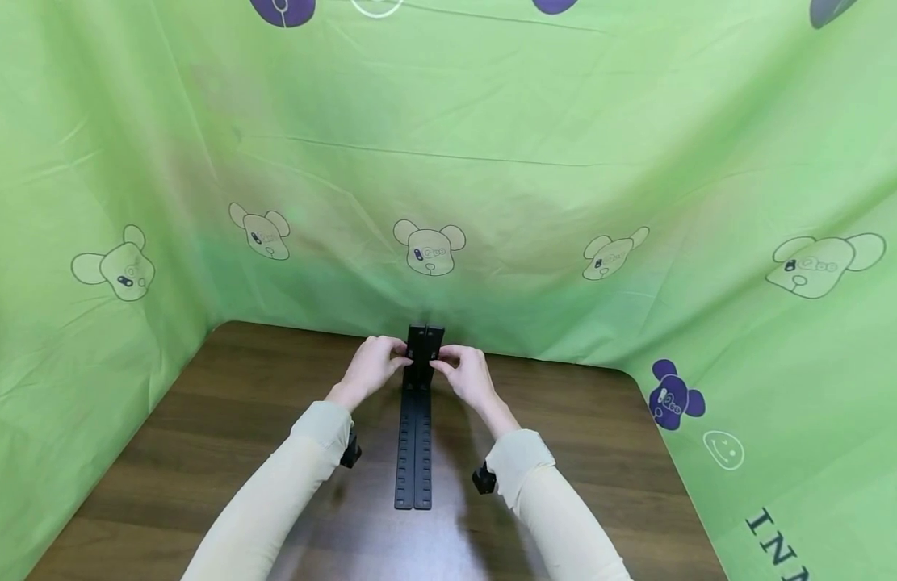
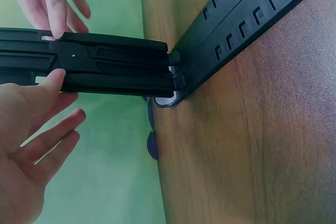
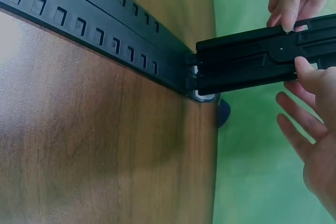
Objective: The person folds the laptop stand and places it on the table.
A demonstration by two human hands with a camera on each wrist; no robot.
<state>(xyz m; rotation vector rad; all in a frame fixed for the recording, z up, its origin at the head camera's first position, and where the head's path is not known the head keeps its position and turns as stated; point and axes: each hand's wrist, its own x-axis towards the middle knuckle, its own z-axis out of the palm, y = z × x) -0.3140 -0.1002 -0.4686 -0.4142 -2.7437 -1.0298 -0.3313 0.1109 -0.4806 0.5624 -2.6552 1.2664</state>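
Observation:
A black folding laptop stand [image 1: 413, 448] lies lengthwise on the table, its two slotted rails side by side. At its far end a hinged upper panel [image 2: 115, 64] stands up at an angle from the rails. My left hand [image 1: 373, 367] pinches the panel's left edge between thumb and forefinger. On the opposite edge, my right hand [image 1: 468, 374] pinches at about the same height. In the right wrist view the right thumb presses beside a small slot, and the other fingers [image 3: 299, 121] spread loosely beneath the panel.
The brown wooden table [image 1: 586, 452] ends just beyond the hinge. Behind it and along both sides hangs a green cloth [image 1: 433, 186] printed with bear heads. Dark wrist cameras [image 1: 484, 478] sit under both cuffs.

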